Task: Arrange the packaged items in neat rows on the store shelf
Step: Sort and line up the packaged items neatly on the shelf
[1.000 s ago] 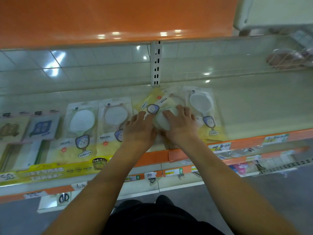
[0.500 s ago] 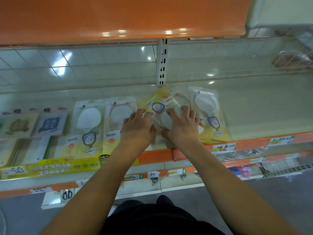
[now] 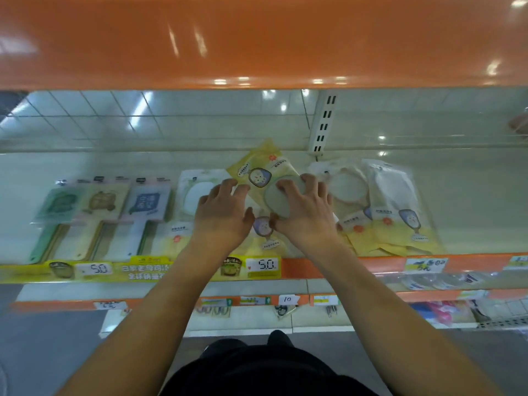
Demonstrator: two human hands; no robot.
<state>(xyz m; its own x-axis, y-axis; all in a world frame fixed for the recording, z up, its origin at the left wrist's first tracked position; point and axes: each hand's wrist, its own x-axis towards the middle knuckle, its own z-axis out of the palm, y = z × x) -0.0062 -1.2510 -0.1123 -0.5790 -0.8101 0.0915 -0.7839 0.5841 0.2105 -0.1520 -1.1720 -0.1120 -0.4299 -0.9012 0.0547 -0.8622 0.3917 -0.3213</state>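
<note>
Yellow packet [image 3: 258, 174] lies askew under both hands: right hand [image 3: 304, 214] grips it, left hand [image 3: 221, 217] presses flat. Right-side packets [image 3: 394, 207] overlap, apparently unsorted; left-side packets [image 3: 97, 207] look aligned.

Five yellow puff packets [image 3: 258, 174] and three card-backed packets [image 3: 145, 201] lay on the shelf, above two 5.0 price tags [image 3: 267, 264].

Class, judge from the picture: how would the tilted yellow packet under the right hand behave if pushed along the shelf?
The tilted yellow packet looks flat and thin, so probably light. Its glossy film would likely slide easily on the smooth shelf. The right hand could easily skew it further.
</note>
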